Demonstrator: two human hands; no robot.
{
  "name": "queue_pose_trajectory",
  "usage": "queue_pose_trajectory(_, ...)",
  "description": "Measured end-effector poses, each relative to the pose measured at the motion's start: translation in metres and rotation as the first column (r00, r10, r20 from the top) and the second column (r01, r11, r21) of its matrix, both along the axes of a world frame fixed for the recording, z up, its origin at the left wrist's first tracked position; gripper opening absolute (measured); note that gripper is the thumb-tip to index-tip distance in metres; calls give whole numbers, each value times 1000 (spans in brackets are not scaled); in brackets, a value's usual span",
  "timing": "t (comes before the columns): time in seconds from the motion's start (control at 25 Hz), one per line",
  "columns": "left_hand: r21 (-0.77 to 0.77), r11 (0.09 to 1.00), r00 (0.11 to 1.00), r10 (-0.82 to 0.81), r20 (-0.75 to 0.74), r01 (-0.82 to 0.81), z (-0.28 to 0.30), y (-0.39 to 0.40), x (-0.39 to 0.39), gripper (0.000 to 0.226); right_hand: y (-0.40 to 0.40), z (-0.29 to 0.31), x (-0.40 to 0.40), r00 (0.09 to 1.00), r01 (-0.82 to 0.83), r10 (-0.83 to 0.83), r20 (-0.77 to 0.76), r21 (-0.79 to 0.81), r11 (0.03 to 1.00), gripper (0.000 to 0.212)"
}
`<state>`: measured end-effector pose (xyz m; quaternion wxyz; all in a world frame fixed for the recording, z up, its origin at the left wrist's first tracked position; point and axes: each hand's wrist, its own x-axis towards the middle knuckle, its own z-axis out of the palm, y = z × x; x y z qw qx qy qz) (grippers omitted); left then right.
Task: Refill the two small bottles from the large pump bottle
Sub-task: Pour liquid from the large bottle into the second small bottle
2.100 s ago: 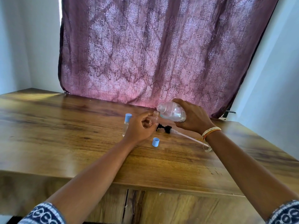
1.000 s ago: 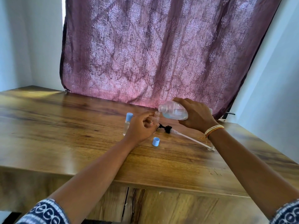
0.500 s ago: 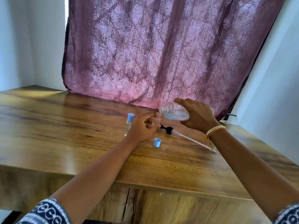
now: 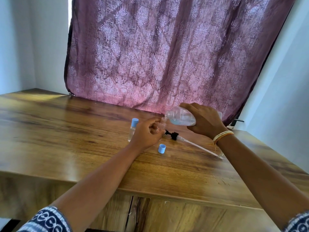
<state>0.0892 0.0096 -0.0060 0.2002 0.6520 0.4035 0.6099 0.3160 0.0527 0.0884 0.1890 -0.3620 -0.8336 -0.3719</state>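
My right hand [image 4: 204, 121] grips the large clear bottle [image 4: 181, 117], tipped on its side with its open mouth to the left and pale liquid pooled low inside. The mouth sits just above the neck of an uncapped small bottle [image 4: 162, 125], which my left hand [image 4: 147, 133] holds upright on the table. A second small bottle [image 4: 132, 129] with a blue cap stands just left of my left hand. A loose blue cap [image 4: 162, 148] rests on the wood in front of my left hand. The black pump head with its long tube [image 4: 192, 143] lies on the table under my right wrist.
The wooden table [image 4: 66, 139] stretches wide to the left, its front edge close to me. A patterned purple curtain [image 4: 167, 56] hangs right behind the table. White walls stand on both sides.
Both hands hold nearly the same pose. The large bottle stays tipped over the small one; the view has shifted slightly.
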Motion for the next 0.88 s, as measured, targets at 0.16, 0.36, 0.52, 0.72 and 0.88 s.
queue_pose_trajectory(0.16, -5, 1000, 1000, -1, 0, 1, 0, -1, 0, 45, 0, 1, 1, 1000, -1, 1, 6, 7, 1000, 72)
queue_pose_trajectory(0.36, -7, 1000, 1000, -17, 10, 17, 1, -3, 0, 45, 1, 3, 1, 1000, 5, -5, 8, 20, 1000, 72)
queue_pose_trajectory(0.52, -5, 1000, 1000, -3, 5, 3, 1, -2, 0, 46, 3, 3, 1, 1000, 11, -12, 18, 18, 1000, 72)
queue_pose_trajectory(0.72, -3, 1000, 1000, 7, -6, -7, 1, -2, -1, 47, 1, 4, 1, 1000, 1, -1, 20, 27, 1000, 71)
queue_pose_trajectory(0.88, -1, 1000, 1000, -1, -2, 1, 1, -2, 0, 46, 1, 2, 1, 1000, 5, -6, 27, 34, 999, 72)
